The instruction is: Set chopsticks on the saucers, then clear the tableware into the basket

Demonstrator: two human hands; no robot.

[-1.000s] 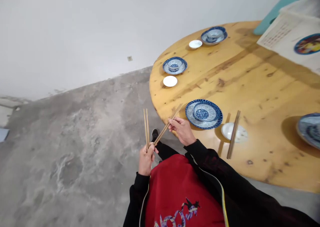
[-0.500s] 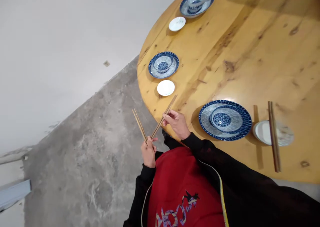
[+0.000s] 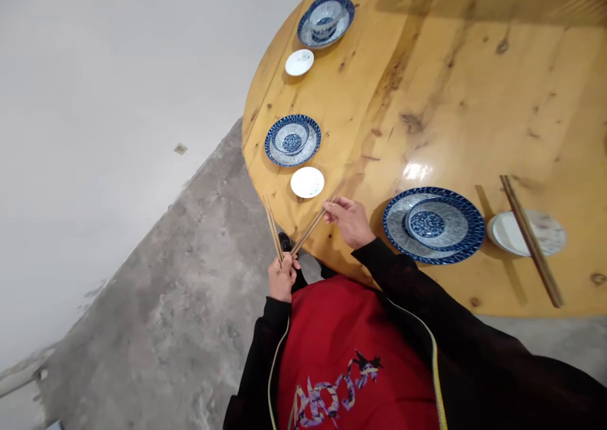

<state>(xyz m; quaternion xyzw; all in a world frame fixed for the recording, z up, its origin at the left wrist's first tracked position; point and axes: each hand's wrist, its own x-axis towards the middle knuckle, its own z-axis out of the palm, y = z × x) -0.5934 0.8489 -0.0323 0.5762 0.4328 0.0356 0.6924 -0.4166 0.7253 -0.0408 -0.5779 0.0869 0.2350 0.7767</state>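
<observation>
My left hand (image 3: 281, 278) grips the lower ends of a bundle of wooden chopsticks (image 3: 274, 229) below the rim of a round wooden table (image 3: 474, 114). My right hand (image 3: 349, 220) pinches a pair of chopsticks (image 3: 317, 219) out of that bundle; the pair slants up toward a small white saucer (image 3: 307, 182). Just beyond the saucer stands a blue-patterned plate with a bowl on it (image 3: 293, 139). To the right of my right hand is a bigger blue plate with a bowl (image 3: 434, 224).
A second white saucer (image 3: 545, 233) at the right carries a pair of chopsticks (image 3: 531, 240). Farther along the rim are a third blue plate with bowl (image 3: 325, 18) and a third white saucer (image 3: 299, 62). Grey concrete floor and a white wall lie to the left.
The view has swung left along the table's rim, so the place settings have shifted. Both hands keep their hold, and the right-hand pair now reaches close to the white saucer.
</observation>
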